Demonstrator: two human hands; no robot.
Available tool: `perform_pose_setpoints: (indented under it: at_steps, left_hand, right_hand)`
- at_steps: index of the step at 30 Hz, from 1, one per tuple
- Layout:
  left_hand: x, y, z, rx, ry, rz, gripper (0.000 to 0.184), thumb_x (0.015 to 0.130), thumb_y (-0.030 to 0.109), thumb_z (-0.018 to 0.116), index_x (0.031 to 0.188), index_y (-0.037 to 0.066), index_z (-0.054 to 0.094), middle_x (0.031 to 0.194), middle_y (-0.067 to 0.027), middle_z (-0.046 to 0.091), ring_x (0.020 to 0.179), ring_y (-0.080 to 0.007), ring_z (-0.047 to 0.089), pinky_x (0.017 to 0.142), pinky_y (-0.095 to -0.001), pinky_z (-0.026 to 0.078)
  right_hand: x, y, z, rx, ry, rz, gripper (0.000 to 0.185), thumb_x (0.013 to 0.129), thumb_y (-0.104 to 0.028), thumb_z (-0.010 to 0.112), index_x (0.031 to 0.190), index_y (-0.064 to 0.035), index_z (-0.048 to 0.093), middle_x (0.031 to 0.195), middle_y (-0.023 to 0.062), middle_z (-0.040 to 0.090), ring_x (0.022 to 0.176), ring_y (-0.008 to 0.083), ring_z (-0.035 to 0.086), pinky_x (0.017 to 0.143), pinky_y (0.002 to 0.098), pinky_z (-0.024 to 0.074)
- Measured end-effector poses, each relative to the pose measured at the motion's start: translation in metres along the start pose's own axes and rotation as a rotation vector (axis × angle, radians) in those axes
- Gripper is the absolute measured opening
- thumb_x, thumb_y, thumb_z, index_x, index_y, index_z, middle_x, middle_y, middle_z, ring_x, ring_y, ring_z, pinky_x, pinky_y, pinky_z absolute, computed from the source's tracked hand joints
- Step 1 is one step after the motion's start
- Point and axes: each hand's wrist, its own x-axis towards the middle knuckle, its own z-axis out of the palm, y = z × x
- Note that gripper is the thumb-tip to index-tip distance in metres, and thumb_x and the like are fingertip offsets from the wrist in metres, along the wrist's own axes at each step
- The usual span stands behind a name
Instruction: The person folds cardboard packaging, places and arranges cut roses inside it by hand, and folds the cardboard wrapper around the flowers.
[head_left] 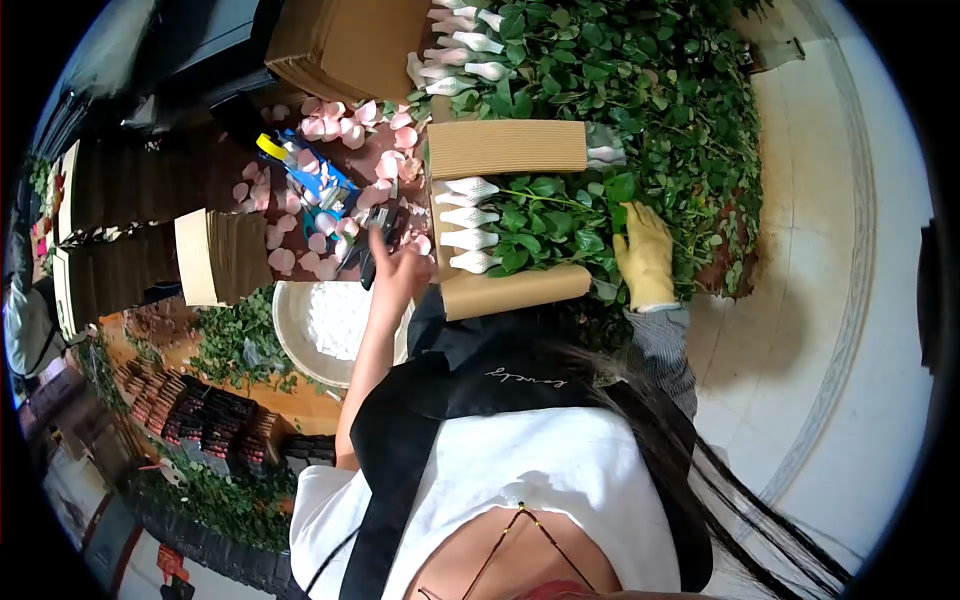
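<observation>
My left hand, bare, has its fingers on a black stapler-like tool among pink petals. In a yellow glove, my right hand lies over leafy stems, back up, with its thumb apart from the fingers. To its left is a row of flowers in white mesh sleeves, their green leaves pointing right. These flowers lie between a ribbed cardboard strip above and a curled brown cardboard edge below.
More sleeved flowers and a leafy pile fill the top. A blue box with yellow tape stands left of centre. A round tub holds white pieces. Cardboard stacks stand at the left.
</observation>
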Motion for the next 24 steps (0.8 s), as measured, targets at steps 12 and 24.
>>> perform_pose_setpoints:
  at_steps: [12, 24]
  left_hand:
    - [0.003, 0.045, 0.034, 0.945, -0.431, 0.282, 0.039, 0.086, 0.043, 0.074, 0.081, 0.004, 0.074, 0.067, -0.016, 0.064, 0.059, -0.0303, 0.062, 0.058, -0.0392, 0.048]
    - [0.006, 0.044, 0.038, 0.949, -0.454, 0.429, 0.032, 0.089, 0.029, 0.074, 0.076, 0.0, 0.068, 0.063, -0.0096, 0.064, 0.06, -0.0144, 0.062, 0.058, -0.0328, 0.048]
  right_hand:
    - [0.053, -0.143, 0.004, -0.001, -0.666, -0.74, 0.026, 0.087, -0.032, 0.065, 0.097, -0.0093, 0.074, 0.091, 0.0141, 0.074, 0.085, 0.0331, 0.071, 0.077, 0.044, 0.0549]
    - [0.054, -0.131, 0.002, 0.07, -0.687, -0.768, 0.024, 0.087, -0.034, 0.066, 0.094, -0.0118, 0.071, 0.086, 0.0118, 0.073, 0.083, 0.0325, 0.07, 0.074, 0.0438, 0.0535]
